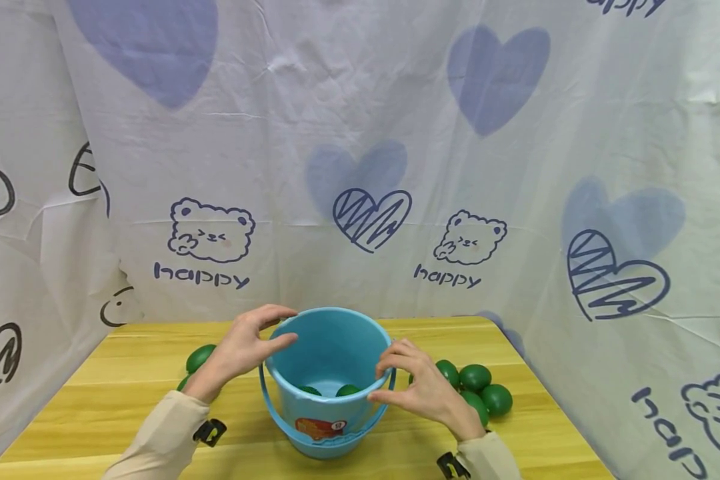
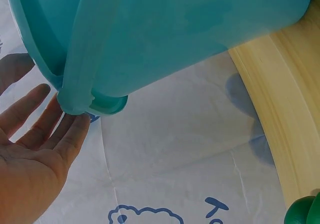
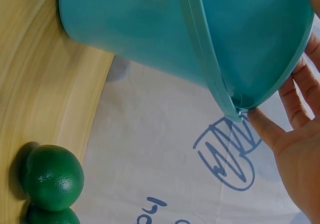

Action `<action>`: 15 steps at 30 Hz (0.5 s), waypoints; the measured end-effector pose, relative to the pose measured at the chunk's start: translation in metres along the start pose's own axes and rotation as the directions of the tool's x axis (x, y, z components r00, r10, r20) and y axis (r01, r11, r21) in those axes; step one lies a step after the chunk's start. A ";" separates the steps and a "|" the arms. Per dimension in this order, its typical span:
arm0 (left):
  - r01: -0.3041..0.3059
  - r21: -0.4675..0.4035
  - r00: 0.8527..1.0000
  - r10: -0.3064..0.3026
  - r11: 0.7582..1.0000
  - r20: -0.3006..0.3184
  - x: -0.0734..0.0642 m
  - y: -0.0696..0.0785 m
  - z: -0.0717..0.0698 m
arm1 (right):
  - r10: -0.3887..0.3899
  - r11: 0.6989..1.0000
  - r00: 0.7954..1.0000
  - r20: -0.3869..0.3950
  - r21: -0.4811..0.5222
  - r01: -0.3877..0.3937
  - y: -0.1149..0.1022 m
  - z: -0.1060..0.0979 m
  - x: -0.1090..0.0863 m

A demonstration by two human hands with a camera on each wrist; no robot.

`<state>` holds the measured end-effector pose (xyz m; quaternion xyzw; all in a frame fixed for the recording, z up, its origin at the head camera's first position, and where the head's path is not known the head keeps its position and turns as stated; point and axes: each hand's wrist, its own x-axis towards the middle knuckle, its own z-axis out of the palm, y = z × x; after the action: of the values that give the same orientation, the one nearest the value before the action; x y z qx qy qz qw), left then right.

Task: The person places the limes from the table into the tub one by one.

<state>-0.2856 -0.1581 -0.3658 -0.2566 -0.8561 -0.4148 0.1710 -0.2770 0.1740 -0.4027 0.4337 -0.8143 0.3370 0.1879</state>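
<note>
A light-blue plastic bucket [image 1: 321, 417] stands upright on the wooden table, its handle hanging down at the front. Two green, lime-like fruits [image 1: 348, 390] show inside it. At the left rim is my left hand [image 1: 246, 340], thumb over the opening; in the left wrist view its fingertips touch the rim by the handle joint. My right hand [image 1: 423, 380] lies at the right rim, fingers spread and gently bent. The right wrist view has one of its fingertips [image 3: 257, 119] against the rim near the other handle joint.
Several more green fruits [image 1: 475, 377] lie on the table [image 1: 138, 373] right of the bucket. Others [image 1: 200, 358] lie at the left, partly behind my left wrist. A white printed cloth [image 1: 360, 100] hangs behind and around the table.
</note>
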 end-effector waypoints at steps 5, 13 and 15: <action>0.015 -0.035 1.000 -0.015 0.999 -0.010 -0.003 -0.004 -0.004 | 0.031 1.000 1.000 0.002 0.003 -0.031 0.000 0.000 0.001; 0.055 -0.063 0.998 -0.056 0.997 -0.023 -0.012 -0.011 -0.008 | 0.030 1.000 1.000 0.007 -0.004 -0.030 -0.001 0.000 0.001; 0.066 -0.055 0.997 -0.068 0.996 -0.030 -0.014 -0.013 -0.009 | 0.032 0.999 0.999 0.006 0.000 -0.032 -0.001 0.000 0.001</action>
<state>-0.2808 -0.1762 -0.3758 -0.2257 -0.8498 -0.4474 0.1633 -0.2769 0.1729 -0.4018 0.4218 -0.8215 0.3388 0.1800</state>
